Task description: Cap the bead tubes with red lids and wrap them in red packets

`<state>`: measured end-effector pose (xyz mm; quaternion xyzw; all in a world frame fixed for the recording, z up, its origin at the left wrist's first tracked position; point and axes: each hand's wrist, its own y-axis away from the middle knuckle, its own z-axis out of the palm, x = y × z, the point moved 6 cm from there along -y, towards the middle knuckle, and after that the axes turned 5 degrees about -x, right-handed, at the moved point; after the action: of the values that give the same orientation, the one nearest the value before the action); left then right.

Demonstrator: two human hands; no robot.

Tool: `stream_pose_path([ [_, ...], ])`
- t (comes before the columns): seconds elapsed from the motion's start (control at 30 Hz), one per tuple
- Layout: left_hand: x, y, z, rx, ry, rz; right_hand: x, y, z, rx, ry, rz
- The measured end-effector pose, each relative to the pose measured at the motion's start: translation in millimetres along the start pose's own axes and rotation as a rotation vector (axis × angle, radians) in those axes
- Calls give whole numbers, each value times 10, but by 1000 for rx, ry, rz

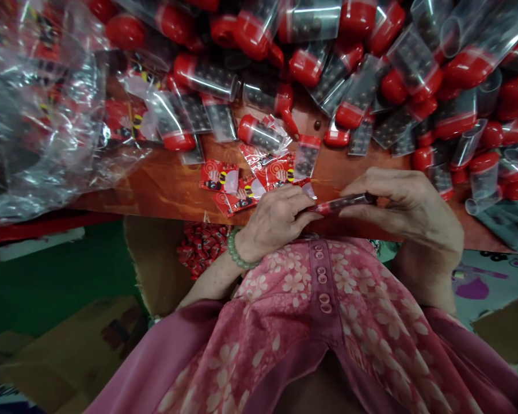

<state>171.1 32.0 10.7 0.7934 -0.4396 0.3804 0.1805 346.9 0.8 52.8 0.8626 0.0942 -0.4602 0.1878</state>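
A slim packet with a red end and dark contents (341, 203) lies level between my hands at the table's front edge. The thumb and fingers of my right hand (403, 210) are closed on its dark right end. My left hand (276, 221), with a green bead bracelet (240, 250) at the wrist, pinches its red left end. Small red printed packets (219, 176) lie just beyond my left hand. Behind them rests a clear tube with a red cap (262, 134), full of dark balls.
Many red-capped clear tubes (414, 60) are heaped across the back and right of the orange table (155, 187). Clear plastic bags (38, 132) cover the left side. Below the edge, a cardboard box (153, 259) holds red packets (202, 247). A grey-green cloth (507, 224) lies at right.
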Motion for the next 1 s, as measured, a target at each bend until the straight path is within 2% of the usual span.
stream_pose_path([
  [0.23,-33,-40,-3,-106,280,-115,126,-41,62,11,-97,79],
  [0.4,-82,-63,59,-159,636,-352,311,-73,140,89,-373,201],
  [0.5,-106,-71,139,-261,812,-470,357,-70,177,116,-480,232],
  [0.6,-101,-85,219,-373,937,-522,393,-55,201,137,-569,267],
  [0.8,-72,-116,226,-344,961,-524,482,-47,262,183,-675,326],
  [1.0,-88,-83,248,-274,1003,-584,383,-63,292,215,-625,241],
])
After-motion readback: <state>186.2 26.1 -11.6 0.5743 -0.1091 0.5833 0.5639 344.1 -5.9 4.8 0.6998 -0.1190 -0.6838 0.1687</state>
